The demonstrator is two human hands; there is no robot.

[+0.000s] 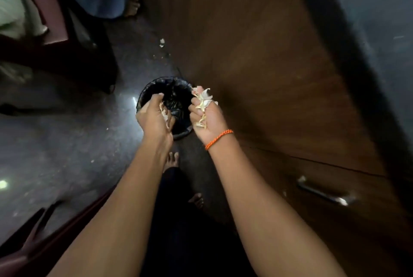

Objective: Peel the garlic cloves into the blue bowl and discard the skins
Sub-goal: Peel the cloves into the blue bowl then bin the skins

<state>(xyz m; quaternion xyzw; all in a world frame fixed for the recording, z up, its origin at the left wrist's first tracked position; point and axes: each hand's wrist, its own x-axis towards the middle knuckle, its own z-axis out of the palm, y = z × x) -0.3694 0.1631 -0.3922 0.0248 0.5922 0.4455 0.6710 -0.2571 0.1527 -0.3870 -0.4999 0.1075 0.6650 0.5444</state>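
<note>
A small black bin [172, 95] lined with a black bag stands on the dark floor against a wooden cabinet. My left hand [154, 118] hangs over the bin's near rim, fingers curled around a few pale garlic skins [164, 113]. My right hand [206, 118], with an orange thread at the wrist, grips a bigger bunch of white and yellowish garlic skins [202, 101] just right of the bin's opening. The blue bowl and the garlic cloves are out of view.
A brown wooden cabinet [268, 75] with a metal handle [324, 191] fills the right side. My bare feet [172, 160] stand just behind the bin. A maroon chair [33, 243] sits at the lower left. Another person's foot [133, 5] and scraps [162, 42] lie further back.
</note>
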